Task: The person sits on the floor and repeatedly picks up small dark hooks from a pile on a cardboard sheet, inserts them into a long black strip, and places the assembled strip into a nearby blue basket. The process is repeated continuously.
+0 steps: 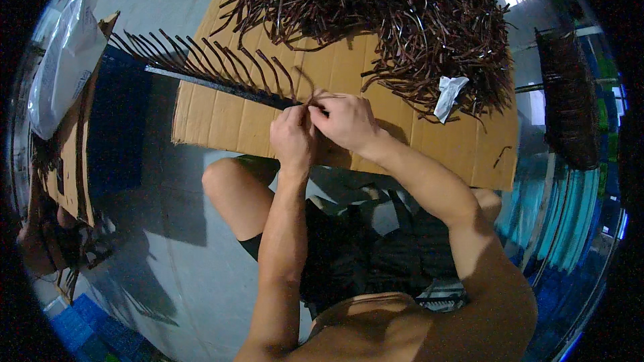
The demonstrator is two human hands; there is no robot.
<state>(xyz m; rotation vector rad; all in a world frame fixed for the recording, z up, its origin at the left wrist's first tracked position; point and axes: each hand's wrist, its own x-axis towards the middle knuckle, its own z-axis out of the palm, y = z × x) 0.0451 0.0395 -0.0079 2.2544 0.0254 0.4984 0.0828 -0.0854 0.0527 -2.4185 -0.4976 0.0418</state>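
Both hands work at the nearer end of a slim dark bar (228,88), which lies partly over a cardboard sheet (235,121). The right hand (345,119) pinches a thin brown strip (306,78), fingertips nearly meeting; the left hand (292,135) is curled closed around the bar's end, its grip partly hidden. Similar strips line the bar. Beyond, a tangled brown pile (429,27) bears crumpled white paper (449,98); left, a translucent plastic bag (67,60), contents indistinct.

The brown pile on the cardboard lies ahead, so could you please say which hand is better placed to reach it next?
Probably the right: the right hand sits nearer the pile, while the left hand is farther away, by the near end of the dark bar.
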